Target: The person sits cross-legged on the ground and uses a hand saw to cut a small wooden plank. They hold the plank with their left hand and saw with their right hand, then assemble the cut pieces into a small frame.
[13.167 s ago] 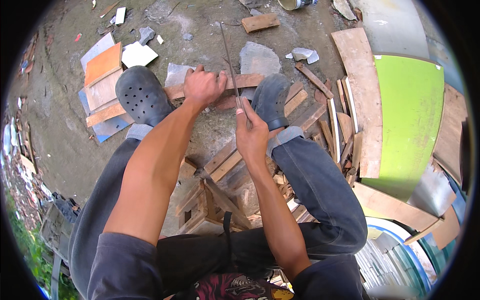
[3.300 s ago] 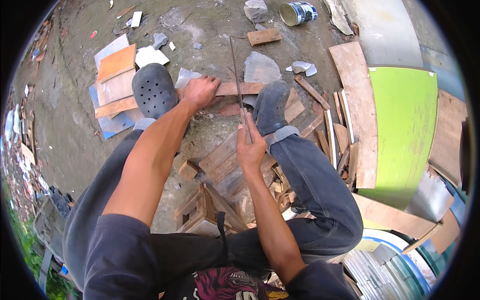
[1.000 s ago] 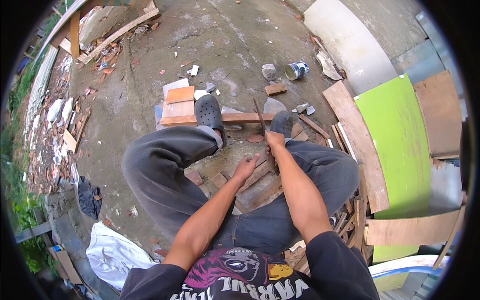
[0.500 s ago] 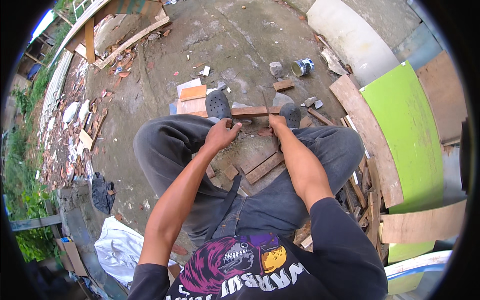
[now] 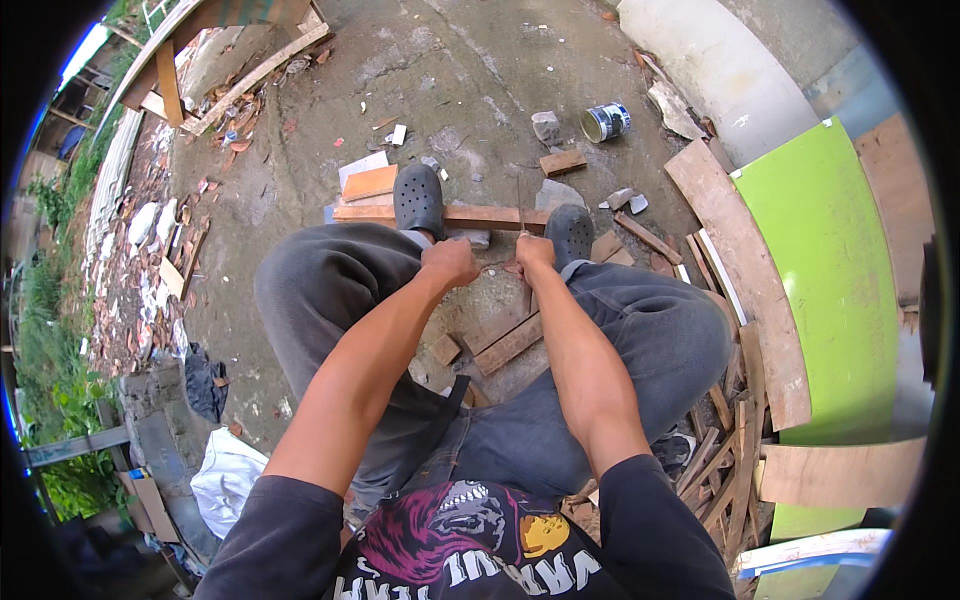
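Note:
A long reddish-brown wooden strip point(image 5: 485, 217) lies crosswise on the ground ahead of me, with my left clog point(image 5: 418, 200) on top of it and my right clog point(image 5: 570, 234) at its right end. My right hand point(image 5: 535, 252) is closed around a long thin blade point(image 5: 520, 205) seen edge-on, which crosses the strip near that end; its kind is not clear. Just below the strip, beside my left shin, my left hand point(image 5: 452, 262) is closed with its knuckles up. Whatever its fingers may hold is hidden.
Orange and pale board offcuts point(image 5: 370, 182) lie left of my left foot. A can point(image 5: 605, 122), a wood block point(image 5: 563, 162) and stones lie farther ahead. Short offcuts point(image 5: 508, 343) are between my legs. Green point(image 5: 820, 270) and brown panels and scrap wood point(image 5: 735, 470) line my right.
My left hand has gone from loosely open fingers to closed. My right hand and the blade have shifted slightly left in the picture. The view itself has moved a little.

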`<state>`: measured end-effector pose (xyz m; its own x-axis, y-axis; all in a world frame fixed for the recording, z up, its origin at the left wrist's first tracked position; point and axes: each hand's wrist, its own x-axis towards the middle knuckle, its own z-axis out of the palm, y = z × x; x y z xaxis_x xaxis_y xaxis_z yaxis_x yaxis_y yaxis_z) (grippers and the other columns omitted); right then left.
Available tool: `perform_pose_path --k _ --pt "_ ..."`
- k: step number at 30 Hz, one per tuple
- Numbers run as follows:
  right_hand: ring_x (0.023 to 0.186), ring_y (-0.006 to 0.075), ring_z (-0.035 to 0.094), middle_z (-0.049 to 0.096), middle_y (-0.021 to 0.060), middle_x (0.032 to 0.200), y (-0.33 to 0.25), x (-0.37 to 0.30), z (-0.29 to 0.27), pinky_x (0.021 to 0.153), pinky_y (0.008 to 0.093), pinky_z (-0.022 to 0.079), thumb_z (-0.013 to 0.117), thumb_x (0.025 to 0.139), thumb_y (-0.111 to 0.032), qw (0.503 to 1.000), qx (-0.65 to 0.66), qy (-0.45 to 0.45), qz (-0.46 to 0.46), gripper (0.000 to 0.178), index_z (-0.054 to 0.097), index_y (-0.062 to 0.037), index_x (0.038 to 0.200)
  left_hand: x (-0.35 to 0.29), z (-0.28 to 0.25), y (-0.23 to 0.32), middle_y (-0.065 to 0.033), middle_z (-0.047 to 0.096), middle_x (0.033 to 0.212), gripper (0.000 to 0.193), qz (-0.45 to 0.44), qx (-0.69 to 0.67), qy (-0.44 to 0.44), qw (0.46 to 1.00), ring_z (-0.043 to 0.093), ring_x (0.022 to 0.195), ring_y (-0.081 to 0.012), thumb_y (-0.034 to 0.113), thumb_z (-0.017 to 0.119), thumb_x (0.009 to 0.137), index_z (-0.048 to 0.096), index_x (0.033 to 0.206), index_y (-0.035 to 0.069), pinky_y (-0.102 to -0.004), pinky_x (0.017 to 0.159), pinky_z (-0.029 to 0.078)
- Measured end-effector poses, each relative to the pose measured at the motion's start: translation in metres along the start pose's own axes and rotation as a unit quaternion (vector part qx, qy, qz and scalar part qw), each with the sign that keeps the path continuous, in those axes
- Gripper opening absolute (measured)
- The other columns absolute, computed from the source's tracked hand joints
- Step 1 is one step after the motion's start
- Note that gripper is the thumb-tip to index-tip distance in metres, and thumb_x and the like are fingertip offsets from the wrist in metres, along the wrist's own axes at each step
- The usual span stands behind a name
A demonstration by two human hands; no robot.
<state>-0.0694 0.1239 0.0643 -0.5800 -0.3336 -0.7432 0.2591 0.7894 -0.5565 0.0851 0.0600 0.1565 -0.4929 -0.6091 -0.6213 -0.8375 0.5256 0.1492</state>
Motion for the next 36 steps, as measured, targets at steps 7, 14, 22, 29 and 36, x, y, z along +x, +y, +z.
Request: perform_pose_path --k 7,14,22,29,36 --pt "0.095 0.0363 0.071 0.074 0.018 0.106 0.025 0.031 0.005 0.086 0.0473 0.056 0.057 0.096 -0.036 0.996 -0.045 0.063 -0.05 0.034 0.075 -0.013 0.111 0.039 0.001 0.023 -0.0155 0.068 0.128 0.041 0.004 0.083 -0.001 0.997 0.065 0.12 -0.0307 0.033 0.064 0.089 0.07 0.122 0.009 -0.0436 0.096 0.052" --pt "0.062 0.0291 0.07 0.073 0.014 0.081 0.009 0.004 -0.018 0.052 0.0419 0.056 0.058 0.097 -0.039 1.0 -0.013 -0.021 -0.01 0.034 0.075 -0.013 0.111 0.081 0.011 0.023 -0.0159 0.069 0.124 0.051 0.021 0.065 0.014 0.998 0.065 0.117 -0.0326 0.043 0.065 0.088 0.066 0.124 0.007 -0.0465 0.096 0.052" --pt "0.066 0.0311 0.071 0.073 0.0141 0.082 0.015 0.001 -0.006 0.058 0.0424 0.056 0.058 0.097 -0.035 0.999 0.005 0.027 -0.022 0.031 0.075 -0.0142 0.112 0.128 0.014 -0.001 -0.0151 0.048 0.15 0.069 0.04 0.054 0.005 0.998 0.046 0.139 -0.0324 0.038 0.069 0.087 0.046 0.145 0.008 -0.0471 0.108 0.044" --pt "0.091 0.0346 0.072 0.075 0.0186 0.094 0.018 -0.008 0.0 0.082 0.0437 0.054 0.057 0.097 -0.033 0.992 -0.029 0.079 -0.098 0.03 0.075 -0.0136 0.112 0.16 0.046 -0.008 -0.017 0.018 0.166 0.093 0.115 0.07 0.013 0.991 0.024 0.15 -0.0411 0.036 0.072 0.085 0.019 0.161 0.027 -0.0492 0.119 0.032" --pt "0.117 0.037 0.064 0.069 0.0228 0.121 0.016 -0.018 0.004 0.1 0.0403 0.047 0.061 0.093 -0.032 0.997 0.003 0.037 -0.074 0.045 0.064 -0.0072 0.131 0.173 0.063 -0.01 -0.0128 0.004 0.17 0.102 0.085 0.078 0.004 0.993 0.013 0.154 -0.0397 0.04 0.077 0.082 0.013 0.162 0.036 -0.0493 0.123 0.024"
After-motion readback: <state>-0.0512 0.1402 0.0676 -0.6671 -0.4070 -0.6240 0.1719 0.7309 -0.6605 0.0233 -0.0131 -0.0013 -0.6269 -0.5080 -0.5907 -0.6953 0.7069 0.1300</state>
